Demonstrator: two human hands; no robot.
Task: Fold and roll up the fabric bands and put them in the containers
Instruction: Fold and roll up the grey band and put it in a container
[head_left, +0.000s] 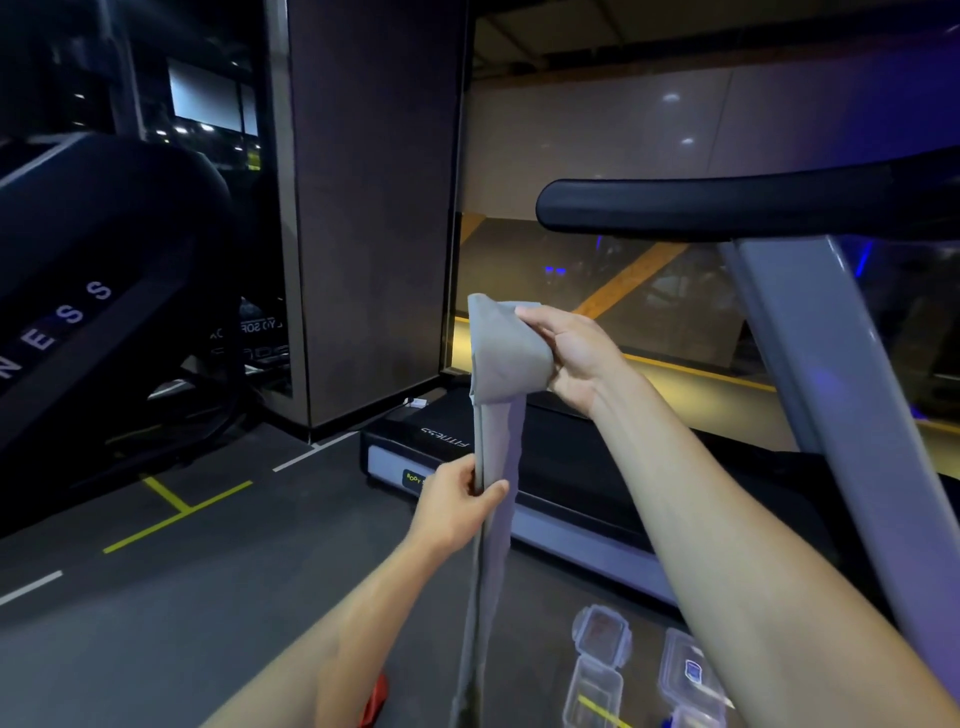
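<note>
Grey fabric band (501, 447) hangs vertically: right hand (569, 358) grips its folded top, left hand (457, 501) pinches it lower; clear plastic containers (595, 680) on floor.

A gym: a treadmill (545, 467), machines lettered "FITNESS" and a line-marked floor (171, 597).
</note>
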